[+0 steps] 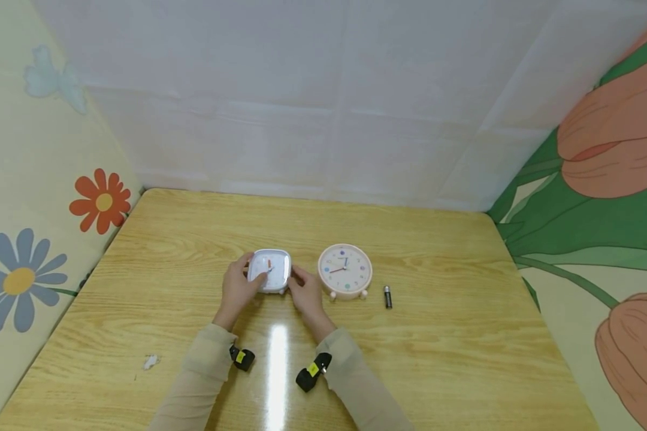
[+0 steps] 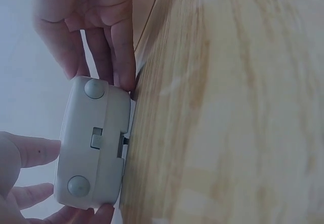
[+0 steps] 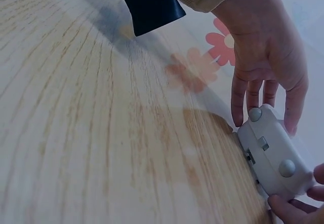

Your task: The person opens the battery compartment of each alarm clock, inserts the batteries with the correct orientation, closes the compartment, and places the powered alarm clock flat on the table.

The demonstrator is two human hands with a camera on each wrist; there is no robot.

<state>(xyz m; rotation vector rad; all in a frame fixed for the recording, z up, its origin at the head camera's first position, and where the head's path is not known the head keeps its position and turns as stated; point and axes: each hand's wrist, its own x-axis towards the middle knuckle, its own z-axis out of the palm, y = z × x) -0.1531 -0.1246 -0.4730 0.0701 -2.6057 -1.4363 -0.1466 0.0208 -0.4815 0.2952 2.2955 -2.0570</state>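
Observation:
A small white alarm clock (image 1: 277, 274) lies face up on the wooden table, held from both sides. My left hand (image 1: 236, 290) grips its left side, with the thumb over the front face and fingers around the edge. My right hand (image 1: 308, 293) holds the opposite side between thumb and fingers. Two round feet and a small switch show on the clock's lower side (image 2: 93, 143) in the left wrist view. The same side of the clock (image 3: 273, 155) appears in the right wrist view. Its back faces the table and is hidden.
A round pink alarm clock (image 1: 345, 270) lies face up just right of my right hand. Beyond it is a black battery (image 1: 388, 297). A small white scrap (image 1: 151, 361) lies at the front left. A white sheet (image 1: 323, 120) hangs behind the table (image 1: 442, 359).

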